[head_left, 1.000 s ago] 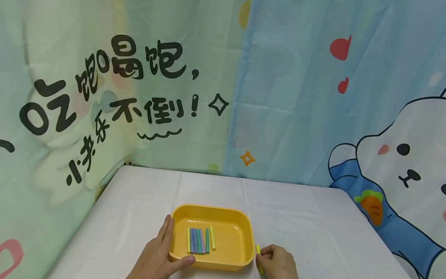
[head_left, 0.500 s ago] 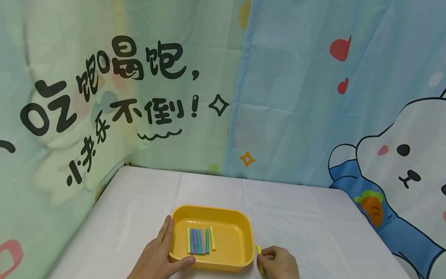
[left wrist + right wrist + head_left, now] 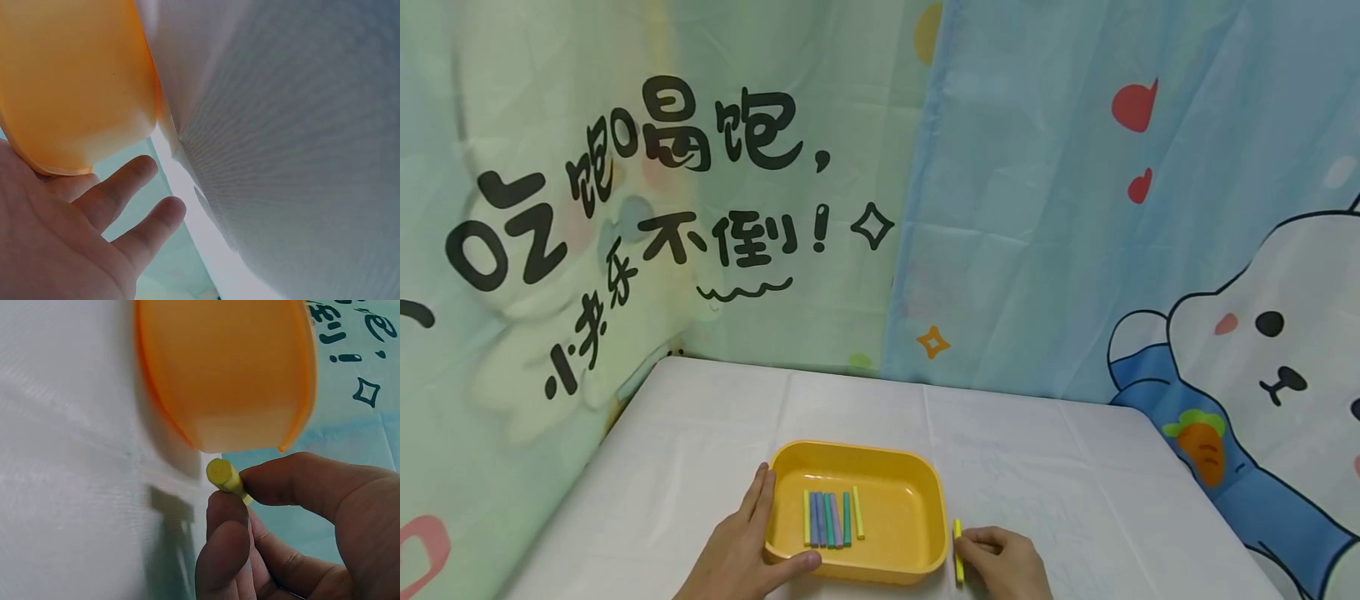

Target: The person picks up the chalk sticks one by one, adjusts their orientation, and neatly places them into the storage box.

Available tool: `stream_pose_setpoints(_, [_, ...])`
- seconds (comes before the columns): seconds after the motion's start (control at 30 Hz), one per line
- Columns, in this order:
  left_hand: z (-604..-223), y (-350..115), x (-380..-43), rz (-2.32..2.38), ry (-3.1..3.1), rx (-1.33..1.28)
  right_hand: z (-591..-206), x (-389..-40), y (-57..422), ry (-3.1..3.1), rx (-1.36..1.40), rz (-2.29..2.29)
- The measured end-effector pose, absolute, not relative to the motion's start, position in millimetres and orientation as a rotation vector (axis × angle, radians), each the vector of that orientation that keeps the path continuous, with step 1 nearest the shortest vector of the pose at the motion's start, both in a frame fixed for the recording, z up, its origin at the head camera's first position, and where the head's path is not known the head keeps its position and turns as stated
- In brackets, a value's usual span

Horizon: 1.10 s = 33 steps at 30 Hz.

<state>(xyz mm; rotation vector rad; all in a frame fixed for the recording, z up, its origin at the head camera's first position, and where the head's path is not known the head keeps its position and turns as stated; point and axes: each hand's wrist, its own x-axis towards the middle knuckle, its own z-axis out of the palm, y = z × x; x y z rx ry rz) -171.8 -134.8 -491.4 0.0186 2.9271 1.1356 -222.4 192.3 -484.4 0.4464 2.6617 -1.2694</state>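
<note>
A yellow tray (image 3: 910, 467) holds a row of yellow, purple and green chalk sticks (image 3: 830, 518), lying side by side left of its middle. My left hand (image 3: 747, 533) rests against the tray's left end, fingers straight along the side and thumb at the front rim. In the left wrist view its fingers (image 3: 134, 181) are spread beside the tray wall. Just right of the tray, my right hand (image 3: 1003, 562) pinches a yellow chalk stick (image 3: 958, 552) between thumb and fingers. The right wrist view shows that chalk's end (image 3: 219, 471) below the tray's outer wall (image 3: 231, 375).
A white cloth (image 3: 1075, 492) covers the table under the tray. Printed fabric curtains (image 3: 1015, 250) stand along the back and the left side, close to the table's far edge.
The yellow chalk stick in my right hand has turned more upright in the head view and shows more of its length. My right hand has shifted slightly right; the left hand and tray stay put.
</note>
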Motion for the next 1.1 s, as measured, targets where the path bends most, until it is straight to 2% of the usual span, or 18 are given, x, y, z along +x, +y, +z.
stream_pose_setpoints(0.63, [-490,-134,-172,1.154,2.894,0.003,-455,-226,189,2.638,0.336,-1.447])
stream_pose_setpoints(1.1, [-491,-135,-173,1.153,2.899,0.017,-441,-229,171,2.633,0.393,-1.498])
